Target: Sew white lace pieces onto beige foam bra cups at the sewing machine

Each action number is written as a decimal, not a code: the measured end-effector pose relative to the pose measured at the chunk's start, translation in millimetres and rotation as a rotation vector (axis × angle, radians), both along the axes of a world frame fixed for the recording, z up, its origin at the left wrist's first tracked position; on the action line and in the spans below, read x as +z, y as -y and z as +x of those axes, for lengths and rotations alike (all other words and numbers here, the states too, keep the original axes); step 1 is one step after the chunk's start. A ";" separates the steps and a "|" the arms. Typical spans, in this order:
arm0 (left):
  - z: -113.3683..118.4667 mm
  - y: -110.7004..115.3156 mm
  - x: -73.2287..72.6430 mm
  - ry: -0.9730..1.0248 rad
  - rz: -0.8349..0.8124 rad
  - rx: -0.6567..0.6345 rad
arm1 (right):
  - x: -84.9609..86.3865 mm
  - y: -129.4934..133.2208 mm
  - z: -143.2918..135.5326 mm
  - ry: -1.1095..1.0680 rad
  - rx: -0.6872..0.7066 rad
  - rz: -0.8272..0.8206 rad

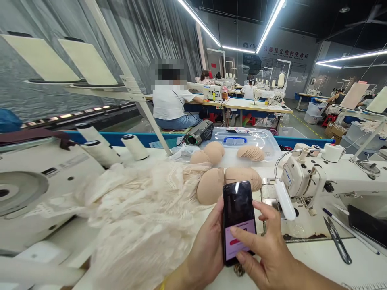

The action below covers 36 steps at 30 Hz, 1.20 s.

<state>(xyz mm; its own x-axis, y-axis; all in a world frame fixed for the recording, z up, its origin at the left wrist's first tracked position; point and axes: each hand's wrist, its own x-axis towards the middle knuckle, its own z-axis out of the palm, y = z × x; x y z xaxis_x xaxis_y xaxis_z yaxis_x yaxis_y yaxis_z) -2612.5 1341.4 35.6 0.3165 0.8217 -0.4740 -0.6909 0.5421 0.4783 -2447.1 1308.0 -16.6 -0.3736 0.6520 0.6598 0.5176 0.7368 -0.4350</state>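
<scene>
My left hand (205, 251) grips a black smartphone (237, 200) from its left side and holds it upright over the white table. On the phone's lit screen, the lower half is pink with a red button. My right hand (269, 249) has its fingers apart, with index finger and thumb at the lower screen and another finger by the right edge. Behind the phone lie beige rounded pads, one pile (210, 187) at the left and a fanned row (244, 177) beside it. Cream lace fabric (142, 205) is heaped left of my hands.
A white sewing machine (302, 173) stands at right, with thread snips (337, 241) and a pen (352, 231) near it. Thread cones (135, 147) and another machine (27, 193) are at left. Behind are a clear plastic box (263, 139) and a seated person (169, 100).
</scene>
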 end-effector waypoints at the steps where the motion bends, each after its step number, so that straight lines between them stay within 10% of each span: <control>1: 0.3 0.2 -0.9 0.005 -0.003 0.004 | 0.4 -0.6 -0.3 0.018 0.002 0.021; 11: 1.4 0.6 0.0 0.014 -0.048 0.005 | 1.0 -2.3 -0.2 -0.008 -0.024 0.086; 23: -6.0 -2.6 -0.7 0.000 0.047 -0.021 | -16.3 -7.0 -6.6 -0.540 -0.067 -0.507; 36: -14.5 -10.4 -14.9 0.029 0.137 -0.102 | -13.5 -22.5 -11.0 -0.728 0.272 -1.046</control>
<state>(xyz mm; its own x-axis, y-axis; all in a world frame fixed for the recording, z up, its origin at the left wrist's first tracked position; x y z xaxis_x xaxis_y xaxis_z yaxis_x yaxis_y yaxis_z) -2626.9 1351.8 20.7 0.4137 0.8409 -0.3488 -0.6501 0.5411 0.5334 -2458.1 1330.5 -30.2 -0.3475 0.9377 -0.0056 -0.1902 -0.0763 -0.9788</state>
